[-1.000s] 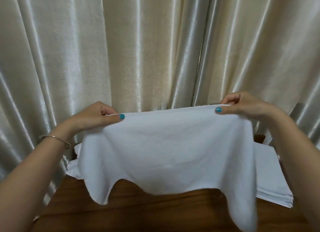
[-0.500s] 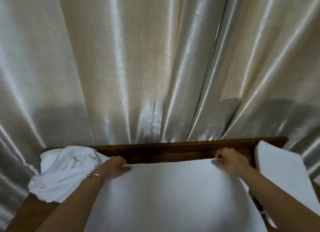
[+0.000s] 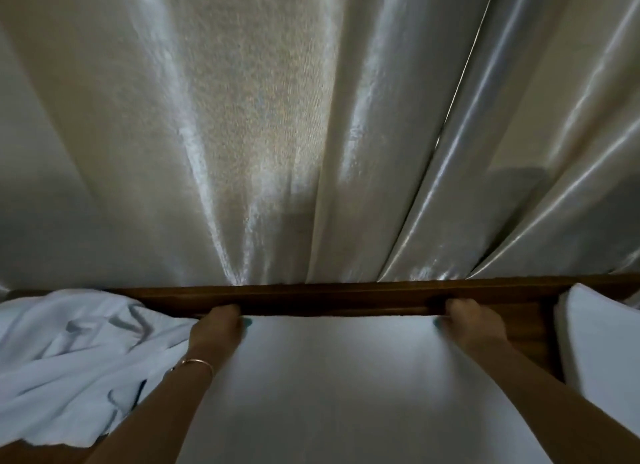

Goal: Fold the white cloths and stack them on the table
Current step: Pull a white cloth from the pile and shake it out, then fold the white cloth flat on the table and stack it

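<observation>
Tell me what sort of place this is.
Probably a home or hotel room, set up for folding linen. Shiny cream curtains hang right behind a dark wooden table, which carries a crumpled heap of white cloths and a neat folded stack.

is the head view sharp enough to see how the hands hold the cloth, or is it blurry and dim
Head view: dim and soft, so the left hand and right hand smear at the spread cloth's far corners, grip unclear; curtain shows streaky glare, its folds fanning with wide-angle distortion.
</observation>
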A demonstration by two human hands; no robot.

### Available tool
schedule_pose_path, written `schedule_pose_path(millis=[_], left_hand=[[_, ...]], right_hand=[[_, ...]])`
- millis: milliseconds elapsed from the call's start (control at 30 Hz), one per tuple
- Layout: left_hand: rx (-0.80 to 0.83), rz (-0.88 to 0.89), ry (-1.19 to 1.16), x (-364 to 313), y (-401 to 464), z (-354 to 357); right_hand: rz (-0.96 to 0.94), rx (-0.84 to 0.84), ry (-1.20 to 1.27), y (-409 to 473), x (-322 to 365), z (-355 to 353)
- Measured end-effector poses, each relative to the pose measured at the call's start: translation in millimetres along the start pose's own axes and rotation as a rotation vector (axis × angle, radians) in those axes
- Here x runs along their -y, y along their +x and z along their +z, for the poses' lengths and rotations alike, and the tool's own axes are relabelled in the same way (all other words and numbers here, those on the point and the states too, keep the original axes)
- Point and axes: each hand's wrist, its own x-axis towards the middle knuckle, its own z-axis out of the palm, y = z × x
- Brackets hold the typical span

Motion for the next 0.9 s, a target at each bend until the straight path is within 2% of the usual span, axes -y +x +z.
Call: schedule_pose_path(millis=[300, 433, 500, 600, 700, 900], left_hand=[[-0.070, -0.221, -0.071, 21.7, 11.1, -5.4], [0.043, -0.223, -0.082, 32.5, 21.8, -14.3], [0.131, -0.217, -0.112, 37.0, 26.1, -19.3], [0.213, -0.171, -0.231, 42.9, 31.2, -22.0], [0.291, -0.146, -0.258, 39.8, 27.8, -29.6], [0.284, -0.168, -0.377, 25.4, 21.5, -30.2]], right_hand=[[0.159, -0.131, -0.145, 14.2, 4.0, -2.3], [0.210, -0.166, -0.152, 13.8, -0.9, 7.6], [0.231, -0.123, -0.138, 14.0, -9.7, 8.5], [0.149, -0.055, -0.204, 22.7, -26.8, 1.4], [0.068, 0.021, -0.082, 28.7, -48.1, -3.9], [0.038, 0.325, 0.088, 34.0, -76.1, -2.4]])
